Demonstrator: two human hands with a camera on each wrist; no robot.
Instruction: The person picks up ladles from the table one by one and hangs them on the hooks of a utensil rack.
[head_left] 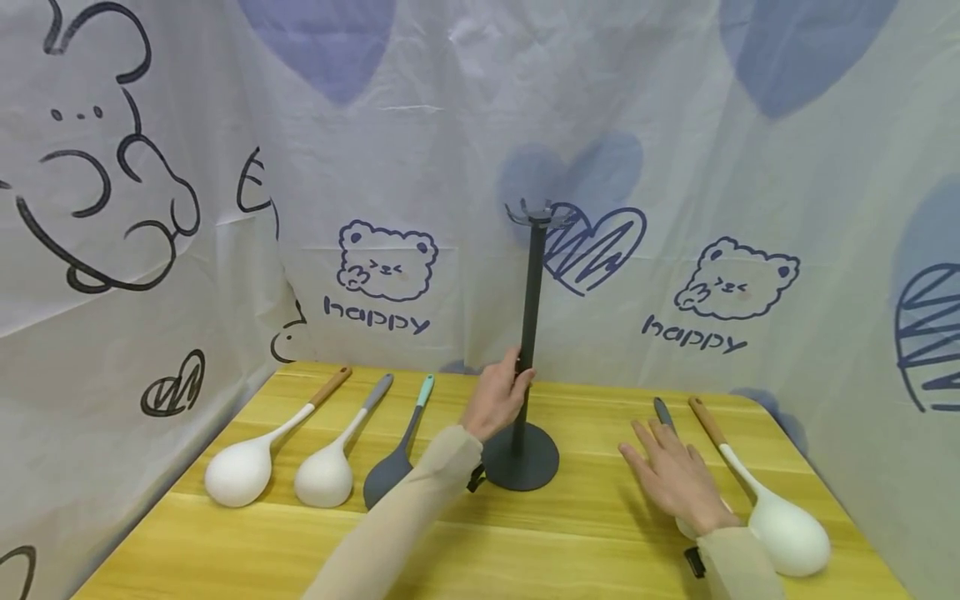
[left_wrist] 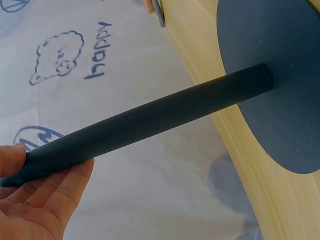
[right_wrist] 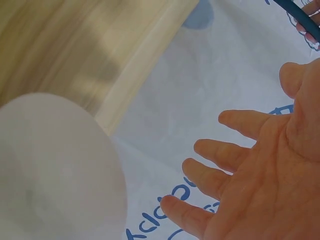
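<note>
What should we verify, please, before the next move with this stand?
1. Left hand on the black stand: ok, thumb and fingers hold its pole.
2. Base on the table: ok, it appears to rest there.
3. Hooks free: ok, nothing hangs on them.
4. Right hand gripping a utensil: not ok, it holds nothing.
5. Whole shape of the grey-handled utensil at the right hand: cannot tell, mostly hidden.

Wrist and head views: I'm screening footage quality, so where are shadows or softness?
Head view: faint shadow on the table by the right hand; left wrist: dark stand, clear edges; right wrist: soft shadow on the table, white ladle looks blurry.
</note>
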